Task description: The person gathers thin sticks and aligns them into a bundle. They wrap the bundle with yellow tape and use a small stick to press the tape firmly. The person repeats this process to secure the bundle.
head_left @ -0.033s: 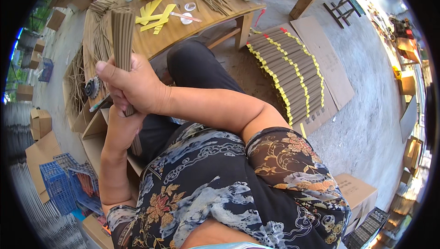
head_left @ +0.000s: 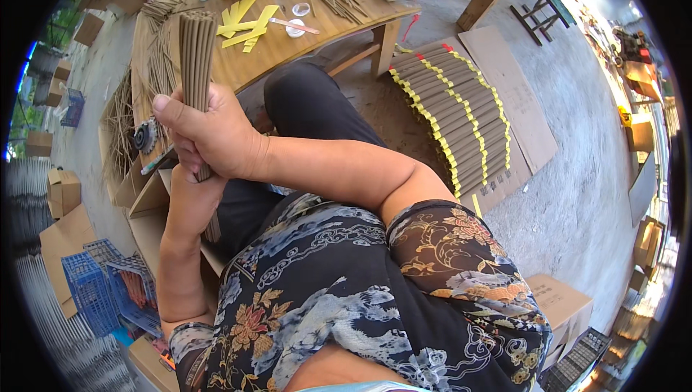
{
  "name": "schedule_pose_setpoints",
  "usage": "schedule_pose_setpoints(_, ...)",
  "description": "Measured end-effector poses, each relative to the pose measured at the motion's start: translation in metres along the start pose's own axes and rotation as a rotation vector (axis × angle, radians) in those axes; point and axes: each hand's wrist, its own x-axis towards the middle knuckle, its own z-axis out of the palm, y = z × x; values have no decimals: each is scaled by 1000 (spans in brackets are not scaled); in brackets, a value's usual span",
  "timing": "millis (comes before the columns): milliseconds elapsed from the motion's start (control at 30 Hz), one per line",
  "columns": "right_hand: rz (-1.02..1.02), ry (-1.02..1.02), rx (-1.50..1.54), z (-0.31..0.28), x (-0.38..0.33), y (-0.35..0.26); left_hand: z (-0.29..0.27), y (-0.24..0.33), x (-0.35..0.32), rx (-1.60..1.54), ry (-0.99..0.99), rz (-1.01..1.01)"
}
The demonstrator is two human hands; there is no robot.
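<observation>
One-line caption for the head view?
Both hands, right hand over left hand, grip an upright bundle of incense sticks beside a wooden table.

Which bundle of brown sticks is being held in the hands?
The upright grey-brown stick bundle, gripped by the right hand and left hand; the yellow-banded bundles lie on cardboard.

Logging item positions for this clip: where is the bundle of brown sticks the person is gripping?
In the head view, upper left: the bundle of brown sticks stands upright in the right hand, with the left hand just below, in front of the wooden table.
</observation>
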Motion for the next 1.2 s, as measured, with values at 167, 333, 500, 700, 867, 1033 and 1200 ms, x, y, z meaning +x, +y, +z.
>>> schedule_pose_setpoints(167, 0, 54, -33, 5, 6, 14, 0, -26, 2, 128, 205, 269)
schedule_pose_setpoints(333, 16, 169, -112, -3, 24, 21, -15, -3, 10, 117, 22, -70)
schedule_pose_setpoints(500, -18, 196, -124, -1, 33, 22, -2, -5, 12, 306, 315, 136)
schedule_pose_setpoints(700, 59, 157, -157, -6, 35, 25, 3, -33, 23, 109, 275, 275)
schedule_pose_setpoints(867, 179, 6, 4, -17, 42, 19, -15, -18, 25, -48, -44, 228)
schedule_pose_setpoints(1033, 105, 156, -60, -20, 41, 35, -10, -31, 23, 167, 100, 104)
schedule_pose_setpoints(1200, 104, 159, -205, -13, 43, 36, -3, -39, 21, 192, 224, 128)
